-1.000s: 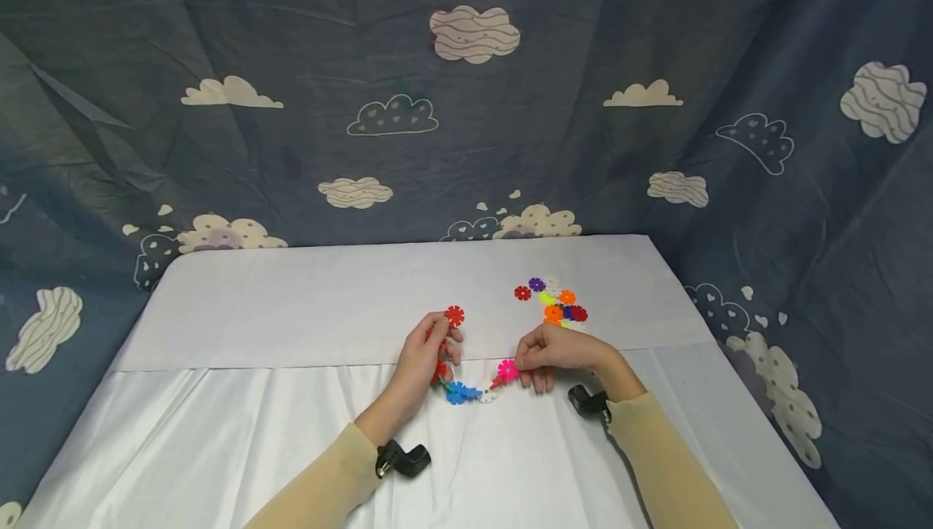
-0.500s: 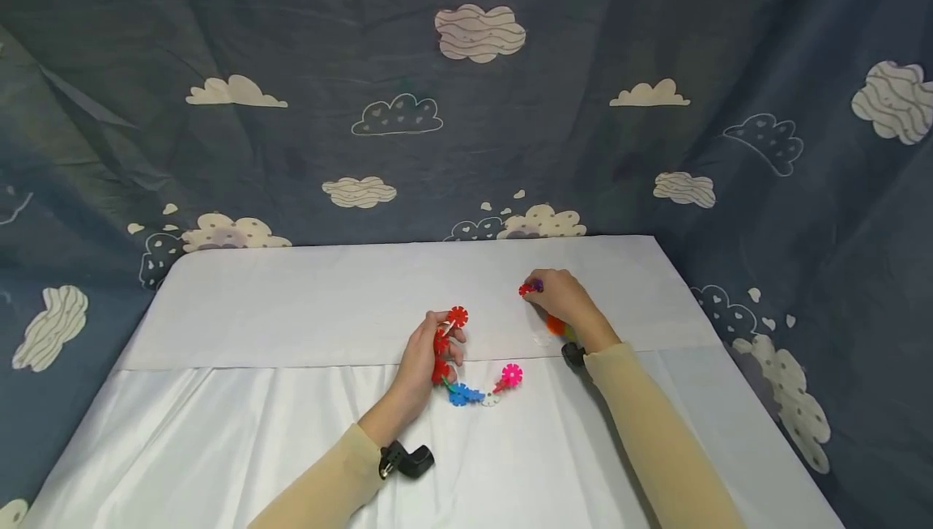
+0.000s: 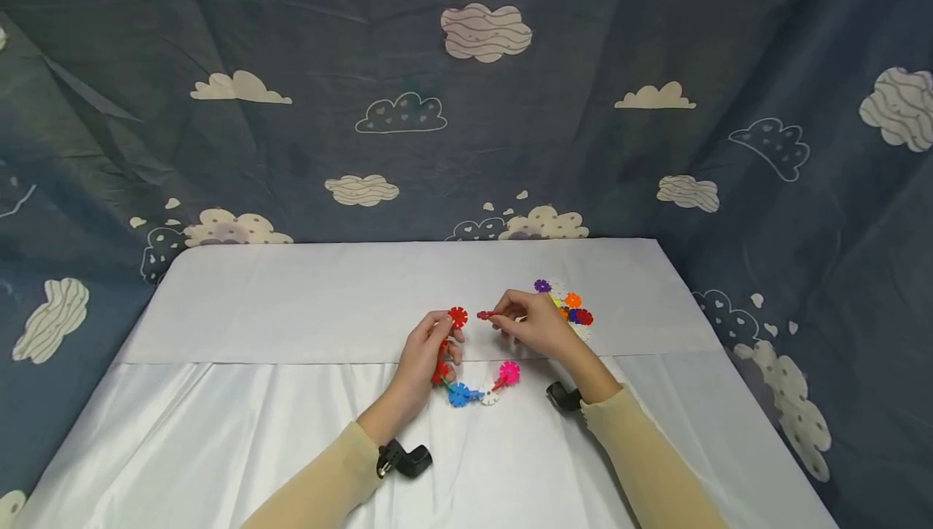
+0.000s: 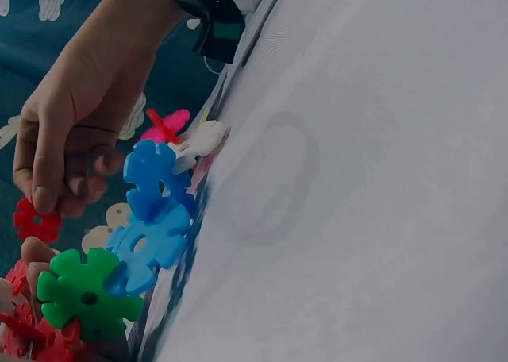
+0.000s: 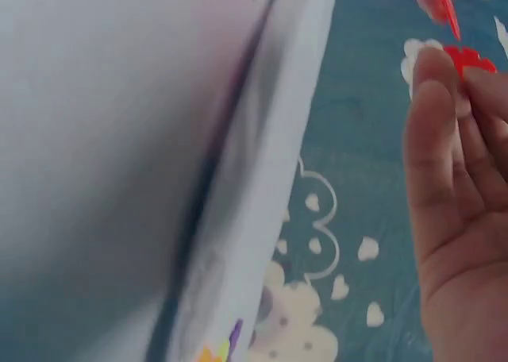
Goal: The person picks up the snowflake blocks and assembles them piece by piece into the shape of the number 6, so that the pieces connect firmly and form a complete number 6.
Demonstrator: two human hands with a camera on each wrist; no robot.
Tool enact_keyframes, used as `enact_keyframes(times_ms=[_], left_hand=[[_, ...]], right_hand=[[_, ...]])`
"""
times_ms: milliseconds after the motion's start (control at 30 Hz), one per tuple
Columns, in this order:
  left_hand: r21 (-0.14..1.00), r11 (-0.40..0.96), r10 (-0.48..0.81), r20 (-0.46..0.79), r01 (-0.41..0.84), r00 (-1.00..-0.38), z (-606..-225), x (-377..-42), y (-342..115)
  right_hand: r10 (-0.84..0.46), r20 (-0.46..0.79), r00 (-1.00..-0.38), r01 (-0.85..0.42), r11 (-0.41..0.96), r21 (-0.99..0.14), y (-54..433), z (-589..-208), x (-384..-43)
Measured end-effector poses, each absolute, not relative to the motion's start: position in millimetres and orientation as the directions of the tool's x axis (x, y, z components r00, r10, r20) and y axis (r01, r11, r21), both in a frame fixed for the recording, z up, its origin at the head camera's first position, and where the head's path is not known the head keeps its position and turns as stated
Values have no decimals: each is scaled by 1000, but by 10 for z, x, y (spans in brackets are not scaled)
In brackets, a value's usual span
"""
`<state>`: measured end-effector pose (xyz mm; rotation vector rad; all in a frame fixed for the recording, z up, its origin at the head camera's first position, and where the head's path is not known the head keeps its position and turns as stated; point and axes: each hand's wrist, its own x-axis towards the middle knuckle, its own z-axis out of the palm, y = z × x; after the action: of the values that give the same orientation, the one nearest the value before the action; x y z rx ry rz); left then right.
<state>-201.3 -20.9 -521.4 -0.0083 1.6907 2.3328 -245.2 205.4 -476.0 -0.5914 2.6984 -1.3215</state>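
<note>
Fingers of the right hand are pinching one red flower piece at its rim, thumb and fingertips nearly together, while the left hand is gripping a chain of joined pieces with its fingers partly curled. Nearest, black wrist cameras are sitting at the cuffs of the tan sleeves. Beyond them, the near bend of the chain is running rightward from a green piece through blue, white and red to a pink piece at its right end. Farther up, along the left hand, red pieces are leading to the chain's far red end, which is standing just left of the pinched piece and apart from it. Good handling is probably calling for the left hand to be steadying that far end close to its rim, and for the right to be turning its piece edge-on, notch facing notch, and pressing straight, since sideways force could be loosening other links. Farther and to the right, loose pieces in purple, orange, blue and red are lying in a cluster, partly hidden by the right hand; no box or tray is showing, and they are resting directly on the white cloth. Farthest, a dark curtain with pale clouds is hanging.
</note>
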Motion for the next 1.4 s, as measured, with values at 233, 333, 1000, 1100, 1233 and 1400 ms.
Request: enact_keyframes(times_ms=[233, 333, 1000, 1100, 1233, 1400], left_hand=[[933, -289, 221, -152, -213, -963, -5236, -2015, -200], [937, -278, 226, -148, -210, -963, -5232, -2011, -203], [922, -263, 267, -213, -284, -940, -5229, -2047, -232], [927, -245, 269, -216, -283, -939, -5232, -2044, -241], [943, -215, 264, -193, -253, -945, -5229, -2033, -234], [962, -166, 273, -168, -219, -947, -5222, -2039, -219]], right_hand=[[-423, 182, -888, -406, 534, -742, 1961, -4843, -2419], [-428, 199, -882, -425, 539, -727, 1935, -4832, -2408], [-537, 368, -759, -650, 588, -482, 1802, -4806, -2364], [-558, 378, -739, -673, 578, -461, 1794, -4817, -2367], [-571, 407, -713, -701, 587, -405, 1790, -4812, -2355], [-534, 404, -743, -668, 623, -407, 1789, -4804, -2338]])
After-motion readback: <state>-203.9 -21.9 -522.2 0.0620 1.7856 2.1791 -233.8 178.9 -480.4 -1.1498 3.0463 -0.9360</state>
